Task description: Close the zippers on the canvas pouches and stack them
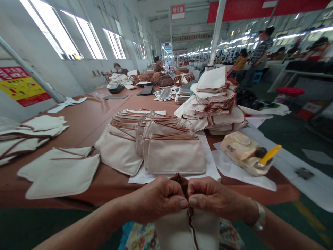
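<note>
A cream canvas pouch [177, 232] with a brown zipper hangs over my lap at the table's near edge. My left hand [156, 199] and my right hand [213, 199] are both closed on its top edge, thumbs pressed together at the zipper. Just beyond my hands stands a row of finished cream pouches [176, 157] with brown trim, overlapping on white paper. A silver watch sits on my right wrist.
A brown table [88, 118] carries flat pouches [62, 175] at left, a tall stack of cream fabric pieces [213, 100] at right, and a wrapped packet with a yellow-handled tool [247, 152]. Other people work at the far end and right.
</note>
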The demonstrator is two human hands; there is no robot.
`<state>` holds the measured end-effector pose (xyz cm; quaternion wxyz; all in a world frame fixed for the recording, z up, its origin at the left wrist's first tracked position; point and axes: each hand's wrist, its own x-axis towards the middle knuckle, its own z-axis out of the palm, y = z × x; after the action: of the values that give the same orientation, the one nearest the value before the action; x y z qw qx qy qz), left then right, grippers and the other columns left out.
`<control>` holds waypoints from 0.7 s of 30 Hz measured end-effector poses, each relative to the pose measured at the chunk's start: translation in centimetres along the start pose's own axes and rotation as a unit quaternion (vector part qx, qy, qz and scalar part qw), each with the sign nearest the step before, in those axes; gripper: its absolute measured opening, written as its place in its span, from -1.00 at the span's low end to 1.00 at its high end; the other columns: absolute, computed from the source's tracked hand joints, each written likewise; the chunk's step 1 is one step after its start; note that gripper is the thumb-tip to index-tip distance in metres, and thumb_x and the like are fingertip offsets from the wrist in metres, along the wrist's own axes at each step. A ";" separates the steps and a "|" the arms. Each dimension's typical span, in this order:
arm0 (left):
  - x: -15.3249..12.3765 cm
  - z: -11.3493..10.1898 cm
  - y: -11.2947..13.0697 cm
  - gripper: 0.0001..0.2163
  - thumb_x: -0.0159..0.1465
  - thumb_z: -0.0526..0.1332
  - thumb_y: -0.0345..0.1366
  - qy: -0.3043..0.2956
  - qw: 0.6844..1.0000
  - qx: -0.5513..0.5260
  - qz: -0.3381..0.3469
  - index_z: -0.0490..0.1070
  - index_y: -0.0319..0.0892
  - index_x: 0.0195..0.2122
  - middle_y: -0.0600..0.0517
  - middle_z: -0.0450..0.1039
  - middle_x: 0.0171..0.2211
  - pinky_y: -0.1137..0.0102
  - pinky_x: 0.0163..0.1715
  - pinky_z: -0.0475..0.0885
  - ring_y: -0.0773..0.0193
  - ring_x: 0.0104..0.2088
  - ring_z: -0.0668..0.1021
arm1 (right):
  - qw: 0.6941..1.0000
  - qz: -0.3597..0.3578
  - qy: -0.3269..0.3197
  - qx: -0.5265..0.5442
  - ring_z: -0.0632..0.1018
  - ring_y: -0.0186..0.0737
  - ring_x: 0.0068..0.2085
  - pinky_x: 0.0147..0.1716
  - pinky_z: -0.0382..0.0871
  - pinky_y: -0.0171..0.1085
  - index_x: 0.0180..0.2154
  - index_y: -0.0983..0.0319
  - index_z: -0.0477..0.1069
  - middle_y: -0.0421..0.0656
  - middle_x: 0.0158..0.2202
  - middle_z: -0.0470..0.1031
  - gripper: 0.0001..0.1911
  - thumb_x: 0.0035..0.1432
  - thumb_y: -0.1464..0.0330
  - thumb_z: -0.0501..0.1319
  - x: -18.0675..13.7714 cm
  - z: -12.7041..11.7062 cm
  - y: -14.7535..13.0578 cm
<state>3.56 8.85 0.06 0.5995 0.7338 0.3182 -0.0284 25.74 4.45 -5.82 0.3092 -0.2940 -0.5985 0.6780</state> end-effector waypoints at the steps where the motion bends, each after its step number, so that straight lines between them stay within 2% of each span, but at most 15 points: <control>1: 0.0 0.1 0.2 -0.65 0.34 0.16 -0.05 -0.003 1.000 0.026 -0.004 0.24 -0.21 -0.45 0.16 0.05 -0.54 0.49 -0.62 -0.01 0.43 -0.53 0.11 | 1.000 0.010 -0.018 -0.013 0.18 -0.39 -0.43 -0.49 0.04 -0.39 -0.38 0.30 0.34 -0.28 -0.46 0.22 -0.60 0.24 0.08 0.25 0.0 -0.2 0.0; 3: 0.0 0.3 0.3 -0.76 0.33 0.13 -0.20 -0.008 0.997 0.073 -0.008 0.25 -0.21 -0.44 0.17 0.07 -0.54 0.51 -0.62 0.02 0.43 -0.53 0.13 | 0.998 0.021 -0.048 -0.022 0.19 -0.39 -0.43 -0.49 0.04 -0.39 -0.42 0.31 0.37 -0.28 -0.47 0.22 -0.60 0.24 0.10 0.25 0.1 -0.4 0.2; 5: 0.2 0.5 0.3 -0.84 0.28 0.11 -0.36 0.005 0.991 0.135 0.007 0.25 -0.20 -0.46 0.17 0.11 -0.55 0.51 -0.61 0.03 0.43 -0.53 0.15 | 0.998 0.013 -0.052 -0.029 0.22 -0.39 -0.43 -0.48 0.06 -0.40 -0.41 0.32 0.40 -0.27 -0.46 0.25 -0.64 0.22 0.14 0.27 0.2 -0.4 0.6; 7: 0.3 0.7 0.1 -0.88 0.22 0.11 -0.44 0.051 0.973 0.223 0.040 0.25 -0.20 -0.47 0.16 0.17 -0.53 0.48 -0.57 0.03 0.43 -0.53 0.18 | 0.998 -0.009 -0.022 -0.061 0.23 -0.39 -0.43 -0.48 0.08 -0.39 -0.41 0.31 0.38 -0.27 -0.47 0.27 -0.70 0.22 0.21 0.27 0.3 -0.1 1.0; 9: 0.4 0.5 -0.3 -0.89 0.24 0.12 -0.42 0.100 0.951 0.282 0.074 0.27 -0.21 -0.44 0.14 0.23 -0.50 0.45 -0.52 0.03 0.40 -0.50 0.20 | 0.992 -0.040 0.030 -0.116 0.22 -0.39 -0.45 -0.48 0.08 -0.39 -0.46 0.29 0.33 -0.29 -0.48 0.26 -0.75 0.22 0.31 0.25 0.3 0.3 1.4; 12: 0.3 -0.1 -0.5 -0.78 0.40 0.04 -0.27 0.092 0.965 0.227 0.097 0.24 -0.20 -0.41 0.12 0.20 -0.46 0.46 -0.46 0.09 0.37 -0.45 0.22 | 0.983 -0.076 0.072 -0.152 0.20 -0.40 -0.47 -0.49 0.06 -0.39 -0.50 0.26 0.25 -0.30 -0.51 0.22 -0.73 0.23 0.37 0.22 0.1 0.6 1.4; 16: 0.1 -1.0 0.3 -0.64 0.47 -0.06 -0.12 0.052 0.982 0.150 0.105 0.19 -0.20 -0.43 0.10 0.15 -0.44 0.45 -0.40 0.13 0.33 -0.41 0.22 | 0.990 -0.067 0.049 -0.117 0.18 -0.38 -0.47 -0.50 0.06 -0.37 -0.43 0.26 0.29 -0.29 -0.49 0.20 -0.75 0.27 0.28 0.18 -0.3 0.1 0.7; 21: 0.6 -0.7 1.1 -0.68 0.42 0.05 -0.17 -0.002 0.990 0.105 0.098 0.14 -0.19 -0.47 0.12 0.07 -0.46 0.45 -0.44 0.12 0.35 -0.44 0.17 | 0.987 -0.066 0.031 -0.144 0.27 -0.33 -0.40 -0.41 0.17 -0.37 -0.39 0.25 0.32 -0.24 -0.42 0.29 -0.79 0.28 0.28 0.17 -0.7 -0.3 -0.7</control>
<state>4.35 9.66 0.93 0.5196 0.8203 0.2388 -0.0043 26.42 4.20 -5.09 0.3257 -0.3164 -0.6983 0.5533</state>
